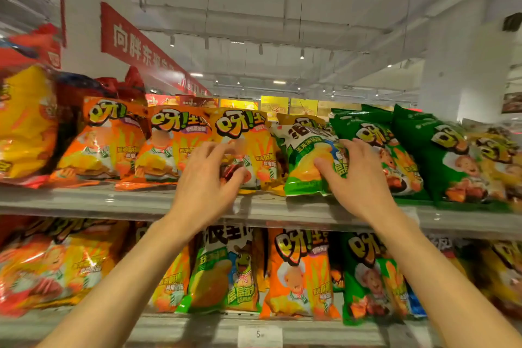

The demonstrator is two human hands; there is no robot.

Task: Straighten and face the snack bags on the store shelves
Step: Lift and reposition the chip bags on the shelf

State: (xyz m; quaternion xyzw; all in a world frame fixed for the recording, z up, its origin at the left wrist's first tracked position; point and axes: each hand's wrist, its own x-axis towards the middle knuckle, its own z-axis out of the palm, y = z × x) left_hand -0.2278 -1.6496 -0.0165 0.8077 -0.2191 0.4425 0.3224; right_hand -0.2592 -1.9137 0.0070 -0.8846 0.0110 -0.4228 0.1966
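Snack bags stand in a row on the upper shelf (pixel 84 202). My left hand (pixel 207 181) grips a yellow-orange bag (pixel 254 147) near the middle, thumb low on its front and fingers on its left side. My right hand (pixel 360 178) holds a tilted white-and-light-green corn bag (pixel 303 161), with the thumb on its front and the fingers curled over its right edge. Two orange bags (pixel 104 144) lean to the left of them. Dark green bags (pixel 449 161) stand to the right, the nearest one partly behind my right hand.
A lower shelf (pixel 197 329) carries more orange, light-green and dark green bags (pixel 299 277), and a price label (pixel 260 335) sits on its front edge. A large yellow bag (pixel 25 127) stands at the far left. A red banner (pixel 135 42) hangs above.
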